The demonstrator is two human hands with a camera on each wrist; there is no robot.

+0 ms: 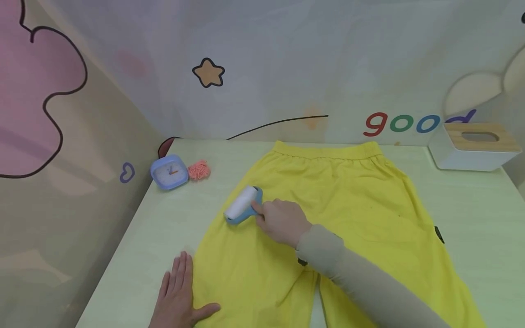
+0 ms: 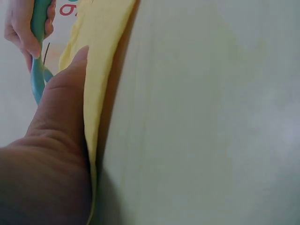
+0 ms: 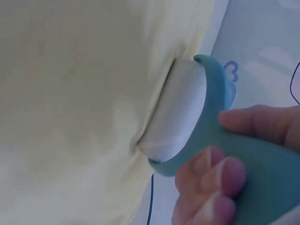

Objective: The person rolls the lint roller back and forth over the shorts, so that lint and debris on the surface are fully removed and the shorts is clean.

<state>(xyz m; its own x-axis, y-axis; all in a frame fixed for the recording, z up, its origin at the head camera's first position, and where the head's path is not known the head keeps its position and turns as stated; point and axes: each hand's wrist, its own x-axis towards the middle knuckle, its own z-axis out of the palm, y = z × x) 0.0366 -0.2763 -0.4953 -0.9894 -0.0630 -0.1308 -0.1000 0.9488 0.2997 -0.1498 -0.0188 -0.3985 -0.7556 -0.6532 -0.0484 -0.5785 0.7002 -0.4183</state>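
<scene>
Yellow trousers (image 1: 352, 205) lie spread on the table, waistband toward the wall. My right hand (image 1: 284, 221) grips the blue handle of a lint roller (image 1: 243, 202), fingers curled round it. The white roll presses into the cloth of the trouser leg on the left, as the right wrist view of the lint roller (image 3: 176, 110) shows. My left hand (image 1: 176, 291) rests flat at the outer edge of that leg, fingers straight and the thumb spread over the fabric. In the left wrist view, the thumb side of the left hand (image 2: 61, 108) lies along the trouser edge.
A small blue clock (image 1: 169, 172) stands at the back left, beside a pink bundle of strands (image 1: 199, 170). At the back right is a white tissue box (image 1: 471, 155) with a wooden lid. A printed wall (image 1: 266, 82) borders the table (image 1: 135, 255) behind and at left.
</scene>
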